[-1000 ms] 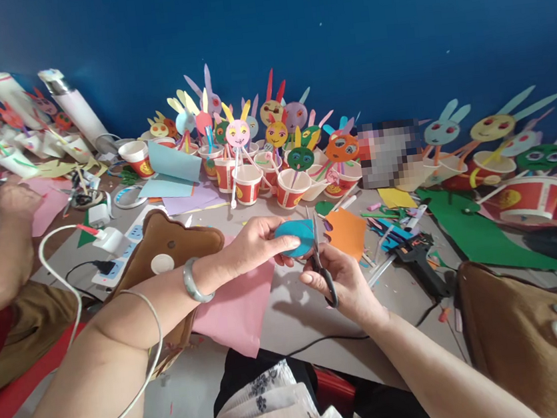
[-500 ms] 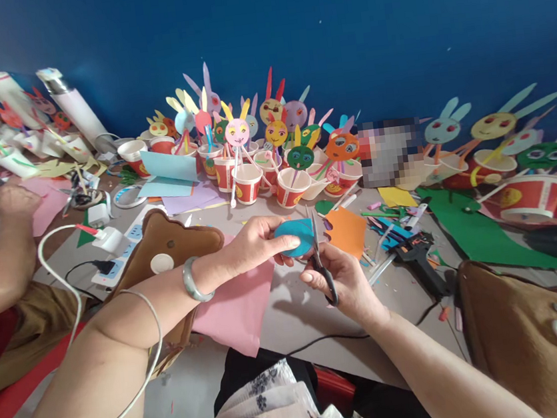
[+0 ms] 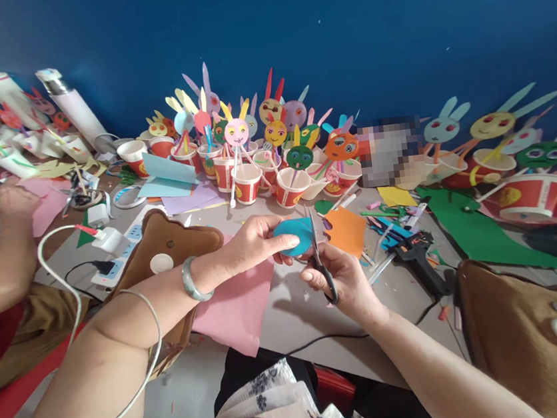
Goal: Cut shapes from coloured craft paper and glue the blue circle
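My left hand (image 3: 257, 241) pinches a rounded teal piece of paper (image 3: 295, 234) above the table, thumb on top. Just right of it, my right hand (image 3: 344, 280) grips black-handled scissors (image 3: 321, 264), whose blades point up and meet the right edge of the teal paper. Under both hands lies a pink sheet (image 3: 237, 307) on the grey table (image 3: 290, 308). An orange paper scrap (image 3: 345, 229) lies just beyond the scissors. A bangle (image 3: 191, 281) circles my left wrist.
Paper cups with coloured rabbit faces (image 3: 273, 162) crowd the back of the table along the blue wall. A black glue gun (image 3: 417, 257) and green paper (image 3: 472, 234) lie right. Brown pads (image 3: 162, 246) (image 3: 539, 333) flank me. Another person's hands (image 3: 0, 200) work at left, near a power strip (image 3: 116, 244).
Almost nothing has moved; my hands, the teal paper and the scissors have shifted only slightly.
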The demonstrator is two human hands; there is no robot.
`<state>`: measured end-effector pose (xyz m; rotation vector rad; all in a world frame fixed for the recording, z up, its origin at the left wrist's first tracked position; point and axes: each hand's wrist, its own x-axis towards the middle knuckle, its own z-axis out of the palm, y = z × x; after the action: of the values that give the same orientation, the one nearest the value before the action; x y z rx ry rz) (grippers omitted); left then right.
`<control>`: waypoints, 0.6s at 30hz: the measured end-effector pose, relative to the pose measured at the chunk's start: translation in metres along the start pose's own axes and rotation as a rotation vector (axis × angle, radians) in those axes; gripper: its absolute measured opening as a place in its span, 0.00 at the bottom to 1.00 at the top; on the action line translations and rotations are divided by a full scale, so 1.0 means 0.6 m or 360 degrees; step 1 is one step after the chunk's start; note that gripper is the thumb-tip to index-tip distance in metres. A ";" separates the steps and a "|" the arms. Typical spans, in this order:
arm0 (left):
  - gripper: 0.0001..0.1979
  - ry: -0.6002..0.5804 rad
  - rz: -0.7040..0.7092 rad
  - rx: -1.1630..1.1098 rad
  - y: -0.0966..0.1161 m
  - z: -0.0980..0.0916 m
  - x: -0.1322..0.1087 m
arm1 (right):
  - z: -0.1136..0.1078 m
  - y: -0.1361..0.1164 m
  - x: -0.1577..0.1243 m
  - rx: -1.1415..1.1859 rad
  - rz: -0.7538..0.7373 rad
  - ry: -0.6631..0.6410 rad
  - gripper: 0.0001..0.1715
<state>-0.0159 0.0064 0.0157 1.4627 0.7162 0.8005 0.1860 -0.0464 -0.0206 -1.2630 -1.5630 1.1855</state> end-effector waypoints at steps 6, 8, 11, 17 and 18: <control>0.09 0.0019 0.0027 0.0024 -0.001 -0.001 0.000 | -0.001 0.006 0.001 -0.0012 -0.0002 -0.0006 0.34; 0.10 0.0014 0.0029 0.0008 -0.001 -0.002 0.001 | -0.001 0.008 0.002 -0.0022 0.0003 -0.0005 0.34; 0.09 0.0003 0.0044 0.0005 -0.001 -0.004 0.001 | -0.001 0.009 0.002 -0.0024 -0.0003 -0.0007 0.34; 0.10 0.0004 0.0054 0.0018 0.001 -0.005 0.001 | -0.003 0.011 0.001 -0.0051 -0.0019 -0.0007 0.34; 0.10 0.0010 0.0048 0.0015 0.002 -0.004 0.001 | -0.003 0.011 0.001 -0.0053 -0.0013 -0.0008 0.35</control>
<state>-0.0177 0.0082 0.0167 1.4828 0.7049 0.8264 0.1890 -0.0453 -0.0265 -1.2745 -1.5961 1.1627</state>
